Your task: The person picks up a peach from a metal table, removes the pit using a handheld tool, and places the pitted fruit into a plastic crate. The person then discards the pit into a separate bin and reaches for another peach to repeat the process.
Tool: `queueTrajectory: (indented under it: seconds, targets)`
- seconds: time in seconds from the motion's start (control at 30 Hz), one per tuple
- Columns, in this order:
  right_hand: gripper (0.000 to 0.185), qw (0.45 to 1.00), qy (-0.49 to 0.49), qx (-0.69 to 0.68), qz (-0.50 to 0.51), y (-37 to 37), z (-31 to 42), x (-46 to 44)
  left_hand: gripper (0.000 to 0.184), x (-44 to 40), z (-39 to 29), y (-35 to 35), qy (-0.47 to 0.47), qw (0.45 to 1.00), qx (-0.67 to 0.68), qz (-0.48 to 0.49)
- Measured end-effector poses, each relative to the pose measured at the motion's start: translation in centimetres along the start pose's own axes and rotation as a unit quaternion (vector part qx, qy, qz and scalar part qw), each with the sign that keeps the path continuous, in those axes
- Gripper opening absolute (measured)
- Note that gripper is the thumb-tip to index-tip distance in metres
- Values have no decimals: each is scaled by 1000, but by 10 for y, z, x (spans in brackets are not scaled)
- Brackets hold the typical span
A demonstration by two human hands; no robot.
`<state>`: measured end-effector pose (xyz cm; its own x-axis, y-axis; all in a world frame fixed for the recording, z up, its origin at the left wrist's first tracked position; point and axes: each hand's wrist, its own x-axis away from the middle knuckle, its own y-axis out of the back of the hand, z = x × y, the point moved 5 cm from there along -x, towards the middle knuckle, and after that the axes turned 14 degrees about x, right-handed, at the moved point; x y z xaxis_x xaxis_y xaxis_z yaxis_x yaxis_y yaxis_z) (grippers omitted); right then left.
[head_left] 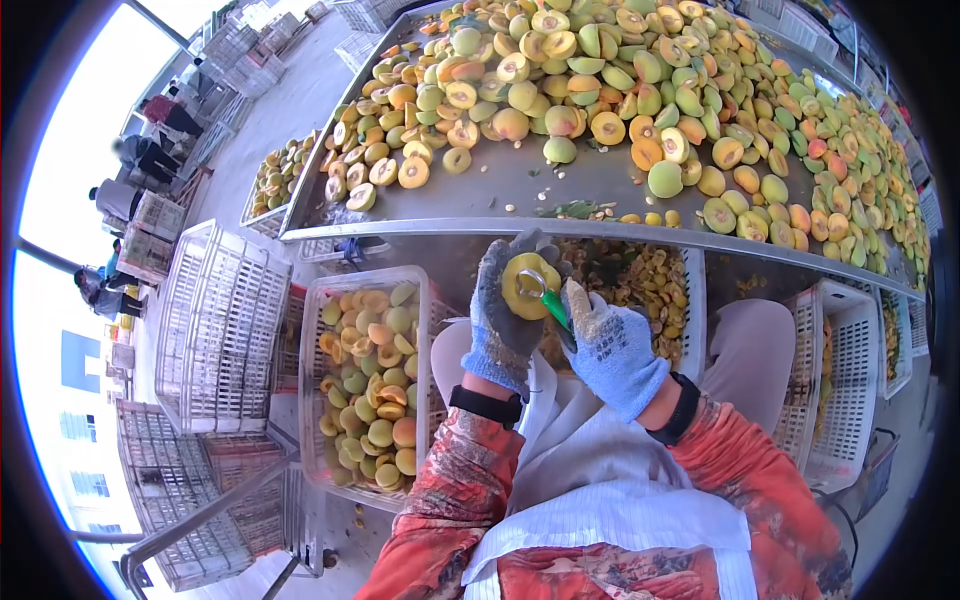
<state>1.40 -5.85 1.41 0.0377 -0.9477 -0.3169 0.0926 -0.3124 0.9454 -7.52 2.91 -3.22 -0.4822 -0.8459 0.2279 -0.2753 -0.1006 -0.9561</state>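
My left hand [507,315], in a blue glove with a grey coated palm, is closed around a yellow-fleshed peach half [530,286], cut face up. In my gloved right hand [612,345] is a pitting tool [553,305] with a green handle and a metal loop. The loop rests against the cut face of the fruit. Both hands are above my lap, just in front of the metal table edge. Below them, a crate [692,300] holds pits and scraps, partly hidden by my hands.
A metal table [450,205] bears a large heap of halved peaches [600,80]. To my left stands a clear crate [312,400] of peach halves [370,400], with stacked white crates [225,320] beyond. Another white crate [845,380] is at right. Several people work at far left.
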Motion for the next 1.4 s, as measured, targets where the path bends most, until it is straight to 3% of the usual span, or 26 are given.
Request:
queueTrajectory:
  seconds: [0.13,0.33,0.4,0.43,0.47,0.5,0.53,0.57,0.6,0.63,0.67,0.73,0.77,0.83,0.87,0.93,1.0,1.07,1.13,1.2,1.23,1.3,1.33,1.37,1.4]
  targets:
    - [43,997,56,41,-41,0,17,1,43,2,-3,-5,28,999,38,-2]
    - [40,990,81,-113,0,-3,45,-27,33,5,-35,-5,-32,997,62,-41]
    - [35,910,-40,-375,170,-8,50,-50,30,-8,-63,14,-71,995,38,-61]
    - [35,867,-108,-429,229,-7,55,-56,29,-5,-88,8,-125,991,0,-43]
    - [35,866,-102,-428,237,-15,54,-59,27,-2,-115,5,-177,983,-39,-29]
    - [36,818,-143,-508,227,-26,42,-58,25,-11,-140,33,-41,996,63,-45]
    - [38,762,-186,-583,213,-38,28,-59,24,-2,-176,48,-89,991,-20,-102]
    - [40,748,-216,-587,223,-47,15,-58,31,-7,-219,94,-180,968,-95,-148]
    - [42,733,-246,-590,233,-53,3,-57,29,5,-255,108,-258,908,-207,-255]
    - [44,743,-262,-575,222,-57,-4,-56,23,9,-292,142,-317,868,-222,-310]
    - [48,753,-279,-558,210,-61,-11,-56,29,13,-329,167,-350,800,-341,-347]
    - [51,744,-319,-544,221,-67,-22,-57,32,4,-394,229,-387,737,-399,-384]
    - [51,743,-323,-541,225,-71,-23,-59,32,-2,-416,255,-382,739,-398,-387]
    - [52,760,-317,-511,247,-79,-25,-67,38,-17,-440,284,-324,648,-557,-406]
    - [52,759,-323,-506,251,-78,-23,-75,38,-22,-438,296,-317,651,-556,-408]
    - [51,676,-369,-552,319,-78,-10,-79,46,-29,-414,280,-200,280,-816,-465]
    - [51,663,-398,-538,336,-81,-7,-80,53,-31,-410,300,-194,211,-842,-458]
    - [50,650,-419,-535,341,-82,-11,-77,50,-30,-419,290,-126,318,-811,-475]
    - [48,692,-362,-507,365,-83,-12,-76,45,-20,-430,279,-100,443,-762,-462]
    - [50,673,-352,-546,353,-74,-15,-75,36,-16,-431,247,-310,554,-679,-368]
    - [50,654,-361,-576,332,-69,-15,-73,33,-23,-404,189,-426,604,-604,-299]
    - [50,628,-367,-611,314,-69,-20,-59,31,-49,-346,94,-460,722,-479,-191]
    - [51,725,-315,-537,295,-75,-28,-50,30,-69,-319,57,-398,731,-518,-199]
    - [53,811,-258,-453,267,-73,-37,-47,27,-98,-308,52,-386,699,-583,-148]
    - [53,811,-255,-457,260,-65,-40,-51,33,-125,-295,35,-266,569,-736,-250]
